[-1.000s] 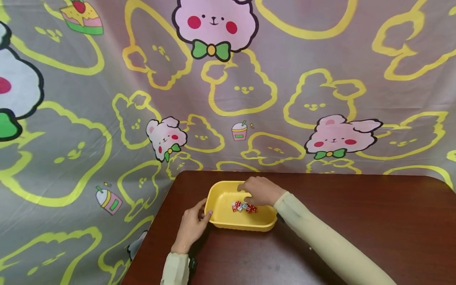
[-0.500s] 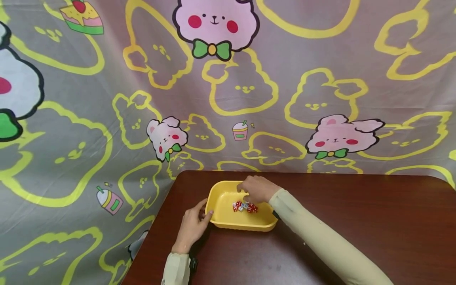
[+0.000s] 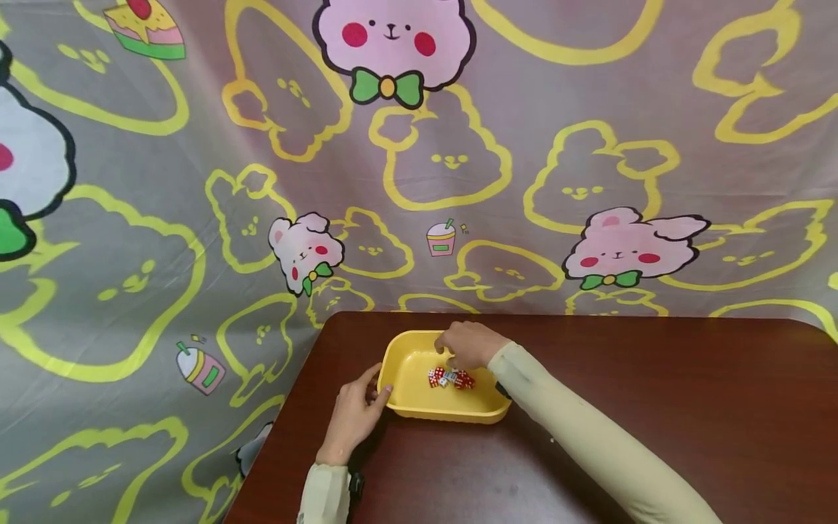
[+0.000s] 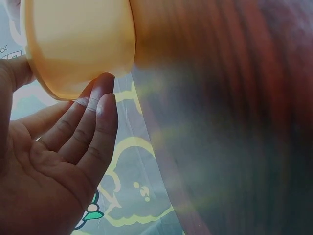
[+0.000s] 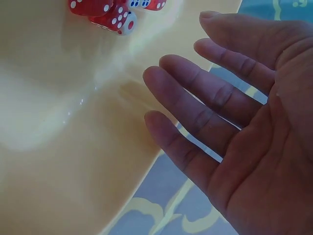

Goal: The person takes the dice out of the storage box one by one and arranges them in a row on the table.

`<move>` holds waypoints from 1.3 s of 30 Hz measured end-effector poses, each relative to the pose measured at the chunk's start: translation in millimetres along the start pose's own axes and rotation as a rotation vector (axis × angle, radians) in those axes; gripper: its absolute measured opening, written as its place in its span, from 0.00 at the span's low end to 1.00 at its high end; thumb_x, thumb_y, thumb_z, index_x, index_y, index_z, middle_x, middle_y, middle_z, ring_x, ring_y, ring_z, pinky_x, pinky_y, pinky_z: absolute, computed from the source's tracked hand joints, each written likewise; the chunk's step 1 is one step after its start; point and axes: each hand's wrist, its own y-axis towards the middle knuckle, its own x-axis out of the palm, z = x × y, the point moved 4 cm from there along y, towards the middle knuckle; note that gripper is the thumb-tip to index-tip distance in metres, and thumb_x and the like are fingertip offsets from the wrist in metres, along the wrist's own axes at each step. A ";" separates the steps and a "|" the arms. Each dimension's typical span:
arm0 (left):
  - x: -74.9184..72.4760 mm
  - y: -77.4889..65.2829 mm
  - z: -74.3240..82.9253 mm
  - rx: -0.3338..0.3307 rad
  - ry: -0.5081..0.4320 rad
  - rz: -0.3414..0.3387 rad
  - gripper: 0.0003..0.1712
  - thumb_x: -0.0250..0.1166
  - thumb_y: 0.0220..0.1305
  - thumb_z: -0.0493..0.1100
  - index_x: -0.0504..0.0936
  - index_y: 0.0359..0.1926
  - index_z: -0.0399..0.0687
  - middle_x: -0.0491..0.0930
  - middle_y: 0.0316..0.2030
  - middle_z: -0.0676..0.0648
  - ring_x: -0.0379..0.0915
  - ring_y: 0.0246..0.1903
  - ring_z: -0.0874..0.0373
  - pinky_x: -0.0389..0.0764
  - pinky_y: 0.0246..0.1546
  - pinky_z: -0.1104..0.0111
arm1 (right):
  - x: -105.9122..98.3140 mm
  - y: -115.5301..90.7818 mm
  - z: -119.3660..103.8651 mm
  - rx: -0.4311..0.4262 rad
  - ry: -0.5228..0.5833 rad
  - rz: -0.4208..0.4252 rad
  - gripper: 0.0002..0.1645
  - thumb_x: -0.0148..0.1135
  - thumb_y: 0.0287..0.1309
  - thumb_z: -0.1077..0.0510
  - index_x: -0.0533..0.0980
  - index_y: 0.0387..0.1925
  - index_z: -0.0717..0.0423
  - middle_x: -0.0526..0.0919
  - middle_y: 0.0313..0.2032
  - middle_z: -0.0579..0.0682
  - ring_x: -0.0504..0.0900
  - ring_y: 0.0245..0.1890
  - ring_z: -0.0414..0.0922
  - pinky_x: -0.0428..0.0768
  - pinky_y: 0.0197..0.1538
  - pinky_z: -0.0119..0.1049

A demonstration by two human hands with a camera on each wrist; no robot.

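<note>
A yellow plastic tray stands on the table, with several red and white dice clustered on its floor. My left hand holds the tray's left end, thumb over the rim and fingers along the outer wall. In the left wrist view those fingers lie against the wall's outside. Over the far right rim is my right hand, its fingers reaching down into the tray. The right wrist view shows its fingers spread and gently bent, holding nothing, a short way from the dice.
The dark reddish-brown table extends to the right of the tray and toward me. A grey curtain printed with cartoon bears hangs behind the table and along its left side.
My right hand and forearm have shifted slightly left and away from me over the tray. The left hand, the tray and the dice show almost no movement.
</note>
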 end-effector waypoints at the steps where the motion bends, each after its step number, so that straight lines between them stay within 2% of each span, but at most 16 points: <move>1: -0.2 -0.1 0.6 0.004 0.003 0.001 0.28 0.66 0.63 0.49 0.76 0.62 0.47 0.84 0.34 0.54 0.75 0.26 0.69 0.76 0.30 0.74 | 0.2 0.9 0.3 0.007 0.003 -0.006 0.18 0.67 0.58 0.54 0.81 0.51 0.49 0.85 0.41 0.47 0.79 0.37 0.41 0.78 0.42 0.39; 4: -0.1 -0.9 0.0 0.001 0.004 0.000 0.28 0.66 0.63 0.50 0.76 0.62 0.47 0.84 0.34 0.55 0.74 0.26 0.70 0.75 0.30 0.75 | 2.6 4.0 1.5 0.032 0.011 -0.030 0.18 0.67 0.58 0.54 0.81 0.51 0.48 0.84 0.42 0.47 0.79 0.37 0.41 0.78 0.43 0.39; 10: -0.3 0.1 -0.2 0.012 0.001 -0.002 0.28 0.66 0.63 0.49 0.76 0.62 0.46 0.84 0.33 0.55 0.73 0.25 0.70 0.74 0.28 0.75 | 6.1 10.3 4.6 0.078 0.003 -0.064 0.18 0.67 0.57 0.53 0.82 0.50 0.47 0.83 0.49 0.45 0.80 0.45 0.44 0.78 0.48 0.41; 13: -0.8 0.8 0.2 0.016 -0.001 -0.002 0.28 0.66 0.63 0.49 0.75 0.63 0.46 0.84 0.34 0.55 0.73 0.25 0.70 0.74 0.28 0.75 | 7.3 13.1 4.2 0.088 -0.003 -0.071 0.16 0.68 0.56 0.53 0.82 0.47 0.46 0.83 0.48 0.45 0.79 0.44 0.43 0.78 0.47 0.41; 20: -1.1 0.2 1.4 0.004 -0.006 -0.007 0.28 0.67 0.62 0.48 0.76 0.62 0.47 0.84 0.34 0.53 0.75 0.25 0.69 0.74 0.29 0.75 | 10.4 17.4 2.4 0.111 -0.006 -0.110 0.10 0.69 0.53 0.54 0.82 0.39 0.47 0.80 0.39 0.43 0.74 0.34 0.41 0.75 0.39 0.37; 23: -0.8 -0.4 1.2 0.002 -0.002 -0.007 0.28 0.67 0.62 0.49 0.76 0.62 0.47 0.84 0.34 0.53 0.75 0.26 0.69 0.75 0.29 0.75 | 13.2 19.1 3.0 0.114 -0.001 -0.123 0.05 0.70 0.53 0.54 0.80 0.30 0.47 0.76 0.31 0.42 0.70 0.29 0.40 0.71 0.34 0.35; 26: -0.7 -1.0 0.8 -0.002 -0.002 -0.009 0.29 0.67 0.62 0.49 0.76 0.62 0.46 0.84 0.34 0.53 0.75 0.26 0.69 0.75 0.29 0.76 | 17.0 21.2 3.8 0.114 0.016 -0.131 0.12 0.68 0.53 0.57 0.74 0.20 0.47 0.68 0.23 0.42 0.64 0.24 0.40 0.65 0.29 0.33; 29: -0.9 -1.8 1.2 -0.010 -0.007 -0.020 0.29 0.66 0.63 0.50 0.75 0.63 0.45 0.84 0.34 0.53 0.75 0.26 0.69 0.75 0.29 0.76 | 21.2 22.7 4.8 0.113 0.037 -0.139 0.18 0.64 0.53 0.61 0.68 0.14 0.46 0.62 0.19 0.42 0.60 0.21 0.39 0.60 0.26 0.33; 36: -1.7 -0.9 2.6 -0.006 0.000 -0.025 0.29 0.66 0.63 0.50 0.75 0.63 0.47 0.84 0.33 0.53 0.75 0.26 0.69 0.75 0.29 0.75 | 27.4 25.4 8.5 0.110 0.074 -0.138 0.19 0.56 0.49 0.69 0.71 0.12 0.46 0.64 0.15 0.41 0.60 0.19 0.38 0.60 0.23 0.32; 39: -1.4 -0.5 1.9 0.000 0.000 -0.019 0.29 0.66 0.63 0.50 0.75 0.63 0.46 0.84 0.33 0.53 0.74 0.25 0.69 0.74 0.29 0.75 | 28.1 25.9 9.0 0.103 0.091 -0.132 0.20 0.54 0.48 0.71 0.70 0.11 0.46 0.62 0.14 0.41 0.58 0.18 0.38 0.58 0.22 0.32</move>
